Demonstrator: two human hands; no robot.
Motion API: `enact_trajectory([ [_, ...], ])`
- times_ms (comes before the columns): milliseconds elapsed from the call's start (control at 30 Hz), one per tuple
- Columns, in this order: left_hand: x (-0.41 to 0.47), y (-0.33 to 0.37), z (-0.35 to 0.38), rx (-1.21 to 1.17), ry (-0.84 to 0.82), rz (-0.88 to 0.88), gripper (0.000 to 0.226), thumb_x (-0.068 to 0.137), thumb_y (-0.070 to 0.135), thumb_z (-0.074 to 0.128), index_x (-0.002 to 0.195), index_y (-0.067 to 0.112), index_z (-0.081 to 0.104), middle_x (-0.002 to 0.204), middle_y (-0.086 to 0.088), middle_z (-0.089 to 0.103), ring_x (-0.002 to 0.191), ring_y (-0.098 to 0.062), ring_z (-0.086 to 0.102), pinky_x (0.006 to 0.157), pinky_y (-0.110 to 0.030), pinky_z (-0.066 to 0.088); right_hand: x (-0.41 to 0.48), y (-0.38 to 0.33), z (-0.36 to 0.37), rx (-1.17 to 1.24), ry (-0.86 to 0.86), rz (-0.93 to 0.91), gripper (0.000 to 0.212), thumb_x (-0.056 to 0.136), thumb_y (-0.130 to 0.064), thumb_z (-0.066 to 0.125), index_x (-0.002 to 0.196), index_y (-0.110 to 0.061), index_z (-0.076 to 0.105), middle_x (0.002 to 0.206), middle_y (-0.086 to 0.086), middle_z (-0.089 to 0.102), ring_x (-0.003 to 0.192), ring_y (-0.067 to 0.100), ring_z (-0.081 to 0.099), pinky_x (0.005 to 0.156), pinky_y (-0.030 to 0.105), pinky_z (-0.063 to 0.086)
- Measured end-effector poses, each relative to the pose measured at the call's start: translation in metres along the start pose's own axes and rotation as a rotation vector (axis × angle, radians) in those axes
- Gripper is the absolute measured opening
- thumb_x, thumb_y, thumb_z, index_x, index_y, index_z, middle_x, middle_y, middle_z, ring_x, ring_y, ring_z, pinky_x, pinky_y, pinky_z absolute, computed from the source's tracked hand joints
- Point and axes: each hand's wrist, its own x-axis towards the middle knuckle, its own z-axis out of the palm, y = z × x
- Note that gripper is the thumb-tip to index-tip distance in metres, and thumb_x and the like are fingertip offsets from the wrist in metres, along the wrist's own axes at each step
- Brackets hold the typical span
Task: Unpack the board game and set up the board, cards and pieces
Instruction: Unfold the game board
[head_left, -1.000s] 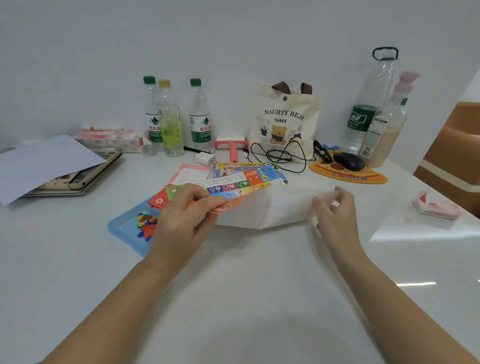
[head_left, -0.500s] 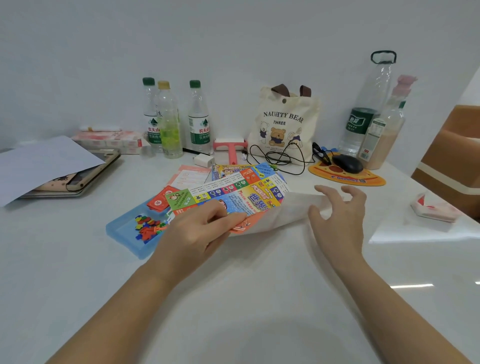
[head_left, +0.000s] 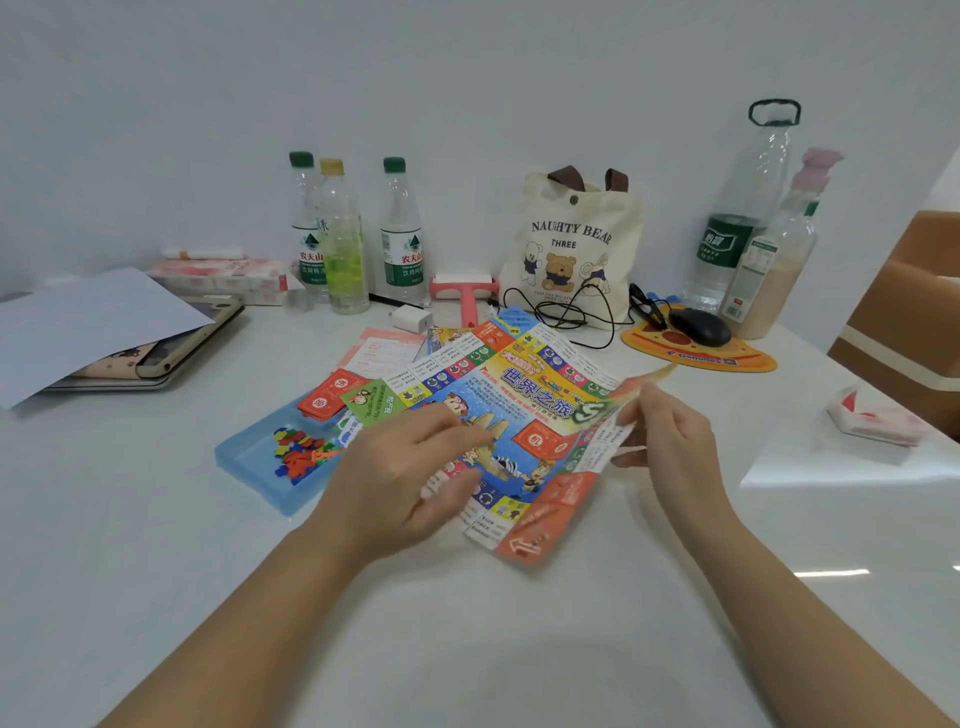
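At frame centre my left hand (head_left: 400, 478) presses flat, fingers spread, on the colourful folded paper game board (head_left: 514, 415). My right hand (head_left: 662, 431) pinches its right flap; I'd peel slowly, keeping the creases from tearing.

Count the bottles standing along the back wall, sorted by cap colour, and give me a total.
Green cap: 3
Yellow cap: 1
Black cap with loop handle: 1
Total: 5 bottles
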Motion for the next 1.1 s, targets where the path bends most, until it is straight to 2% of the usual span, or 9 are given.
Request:
enact_trajectory([
  [133, -0.002, -0.016, 0.005, 0.237, 0.029, -0.234, 0.028, 0.090, 0.026, 0.047, 0.088, 0.013, 0.073, 0.084, 0.001, 0.065, 0.079, -0.020, 0.060, 0.072, -0.032, 0.044, 0.008, 0.007, -0.005, -0.150, -0.008, 0.067, 0.016, 0.088, -0.015, 0.060, 0.075, -0.006, 0.056, 0.077, 0.010, 0.068, 0.074, 0.024, 0.072, 0.061, 0.040, 0.060],
  [267, -0.009, -0.029, 0.012, 0.254, -0.186, -0.294, 0.029, 0.083, 0.030, 0.044, 0.089, 0.023, 0.071, 0.093, 0.007, 0.066, 0.091, -0.018, 0.062, 0.084, -0.040, 0.043, 0.009, 0.013, -0.006, -0.344, -0.049, 0.123, 0.017, 0.085, -0.008, 0.058, 0.086, -0.023, 0.051, 0.091, 0.000, 0.061, 0.083, 0.023, 0.069, 0.069, 0.047, 0.059],
  [433, -0.017, -0.030, 0.021, 0.228, -0.358, -0.283, 0.028, 0.081, 0.031, 0.051, 0.104, 0.030, 0.068, 0.116, 0.011, 0.060, 0.116, -0.007, 0.048, 0.109, -0.051, 0.024, 0.010, 0.013, -0.006, -0.385, -0.077, 0.102, 0.032, 0.092, -0.001, 0.047, 0.114, -0.024, 0.045, 0.104, 0.002, 0.058, 0.072, 0.003, 0.061, 0.046, 0.017, 0.049],
  [567, -0.019, -0.033, 0.018, 0.304, -0.390, -0.369, 0.038, 0.086, 0.024, 0.052, 0.123, 0.027, 0.058, 0.133, 0.005, 0.052, 0.130, -0.015, 0.044, 0.114, -0.051, 0.012, 0.013, 0.014, -0.009, -0.389, -0.069, 0.120, 0.041, 0.094, 0.002, 0.041, 0.128, -0.021, 0.042, 0.105, 0.001, 0.055, 0.070, 0.000, 0.056, 0.044, 0.016, 0.043],
  [767, -0.017, -0.041, 0.004, 0.451, -0.380, -0.634, 0.063, 0.083, 0.024, 0.053, 0.142, 0.025, 0.030, 0.150, 0.001, 0.028, 0.143, -0.018, 0.018, 0.115, -0.056, -0.004, 0.017, 0.018, -0.016, -0.441, -0.077, 0.147, 0.047, 0.092, 0.000, 0.046, 0.132, -0.023, 0.037, 0.106, 0.003, 0.059, 0.076, 0.009, 0.061, 0.057, 0.029, 0.050],
  [833, -0.020, -0.048, -0.002, 0.458, -0.379, -0.730, 0.068, 0.083, 0.026, 0.053, 0.144, 0.024, 0.024, 0.152, -0.001, 0.023, 0.144, -0.019, 0.012, 0.115, -0.057, -0.004, 0.017, 0.018, -0.015, -0.603, -0.067, 0.104, 0.057, 0.088, -0.004, 0.054, 0.137, -0.026, 0.034, 0.119, 0.007, 0.055, 0.094, 0.019, 0.059, 0.078, 0.038, 0.051],
  [900, -0.023, -0.051, -0.005, 0.449, -0.397, -0.791, 0.069, 0.084, 0.028, 0.052, 0.146, 0.022, 0.020, 0.155, -0.001, 0.019, 0.146, -0.020, 0.007, 0.115, -0.057, -0.004, 0.017, 0.019, -0.014, -0.843, -0.041, 0.047, 0.065, 0.084, -0.012, 0.060, 0.140, -0.029, 0.032, 0.136, 0.009, 0.044, 0.118, 0.027, 0.047, 0.097, 0.047, 0.039],
  [1000, -0.024, -0.052, -0.005, 0.450, -0.400, -0.779, 0.059, 0.089, 0.032, 0.048, 0.143, 0.021, 0.027, 0.153, 0.000, 0.023, 0.144, -0.019, 0.014, 0.114, -0.057, -0.001, 0.016, 0.015, -0.013, -1.059, -0.075, -0.066, 0.068, 0.085, -0.024, 0.063, 0.144, -0.030, 0.029, 0.152, 0.005, 0.029, 0.137, 0.027, 0.029, 0.107, 0.049, 0.028],
  [1100, -0.025, -0.054, -0.004, 0.464, -0.399, -0.755, 0.052, 0.093, 0.036, 0.047, 0.141, 0.023, 0.031, 0.149, 0.003, 0.028, 0.140, -0.017, 0.022, 0.114, -0.058, 0.003, 0.012, 0.014, -0.007, -1.077, -0.270, -0.217, 0.064, 0.089, -0.030, 0.059, 0.145, -0.031, 0.030, 0.154, -0.002, 0.029, 0.141, 0.021, 0.027, 0.111, 0.048, 0.026],
])
